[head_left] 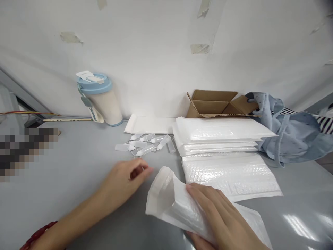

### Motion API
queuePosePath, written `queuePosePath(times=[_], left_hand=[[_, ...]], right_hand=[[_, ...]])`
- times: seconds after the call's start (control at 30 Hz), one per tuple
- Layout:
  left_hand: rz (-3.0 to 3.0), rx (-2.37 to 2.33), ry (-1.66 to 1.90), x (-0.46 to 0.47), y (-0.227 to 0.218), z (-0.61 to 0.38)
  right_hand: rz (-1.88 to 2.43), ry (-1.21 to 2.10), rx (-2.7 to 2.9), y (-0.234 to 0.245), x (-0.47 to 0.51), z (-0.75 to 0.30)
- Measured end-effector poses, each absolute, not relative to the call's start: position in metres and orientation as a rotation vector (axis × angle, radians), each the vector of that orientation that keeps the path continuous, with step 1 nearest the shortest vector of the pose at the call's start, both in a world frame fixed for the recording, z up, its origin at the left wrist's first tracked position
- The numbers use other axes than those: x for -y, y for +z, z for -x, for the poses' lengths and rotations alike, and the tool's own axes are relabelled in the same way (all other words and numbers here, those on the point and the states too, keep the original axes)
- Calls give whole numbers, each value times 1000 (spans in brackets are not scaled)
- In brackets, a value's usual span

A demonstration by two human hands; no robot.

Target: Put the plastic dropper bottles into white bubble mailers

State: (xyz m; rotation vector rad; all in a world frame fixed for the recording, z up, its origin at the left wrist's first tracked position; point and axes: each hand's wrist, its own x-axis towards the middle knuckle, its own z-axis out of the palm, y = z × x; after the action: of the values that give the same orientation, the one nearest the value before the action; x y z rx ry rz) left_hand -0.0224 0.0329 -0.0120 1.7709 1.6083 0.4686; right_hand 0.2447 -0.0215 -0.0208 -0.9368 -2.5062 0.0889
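My right hand (pixel 221 215) grips a white bubble mailer (pixel 182 205), fingers on top and thumb beneath. The mailer's mouth gapes toward the left, its flap folded back. Just left of that mouth is my left hand (pixel 132 175), loosely curled, with a gap between thumb and fingers and nothing visible in it. Beyond the left hand lies a loose group of small translucent plastic squeeze bottles (pixel 145 150) with white caps. A stack of white bubble mailers (pixel 221 130) stands to the right, and another flat mailer (pixel 231 173) lies in front of it.
An open cardboard box (pixel 215 100) sits behind the stack. At far right is a light blue cloth bag (pixel 291 135). A cream tumbler with a blue lid (pixel 104 104) stands by the wall at left. A white flat packet (pixel 153 124) lies behind the bottles on the grey table (pixel 85 163).
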Motion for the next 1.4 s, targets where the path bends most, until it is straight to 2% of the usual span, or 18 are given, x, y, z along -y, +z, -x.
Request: queuePosePath(times=[0.1, 0.17, 0.37, 0.53, 0.7, 0.8, 0.93, 1.07, 1.17, 1.27, 1.4], left_hand=[[-2060, -1936, 534, -43, -14, 34], [-2082, -1950, 515, -48, -14, 40], [-1965, -1836, 483, -53, -11, 47], [-1742, -1710, 581, -49, 17, 60], [-1721, -1337, 490, -39, 33, 61], [-1777, -1199, 373, -32, 21, 46], [-1691, -1053, 470, -21, 4, 19], [-1630, -1333, 633, -25, -5, 16], [-1992, -1564, 745, -40, -18, 25], [-2373, -1460, 673, -54, -38, 29], [-2539, -1375, 560, -58, -56, 27]], right_hand=[[971, 76, 2499, -21, 21, -245], [994, 66, 2503, -21, 21, -246], [1011, 44, 2530, -22, 23, -248], [1035, 40, 2535, -22, 23, -249], [1042, 57, 2530, -24, 23, -247], [1018, 68, 2529, -25, 22, -245], [1002, 117, 2550, -24, 23, -245], [988, 136, 2526, -23, 23, -245], [988, 134, 2513, -23, 23, -245], [988, 134, 2506, -23, 23, -245], [1002, 152, 2505, -23, 24, -245]])
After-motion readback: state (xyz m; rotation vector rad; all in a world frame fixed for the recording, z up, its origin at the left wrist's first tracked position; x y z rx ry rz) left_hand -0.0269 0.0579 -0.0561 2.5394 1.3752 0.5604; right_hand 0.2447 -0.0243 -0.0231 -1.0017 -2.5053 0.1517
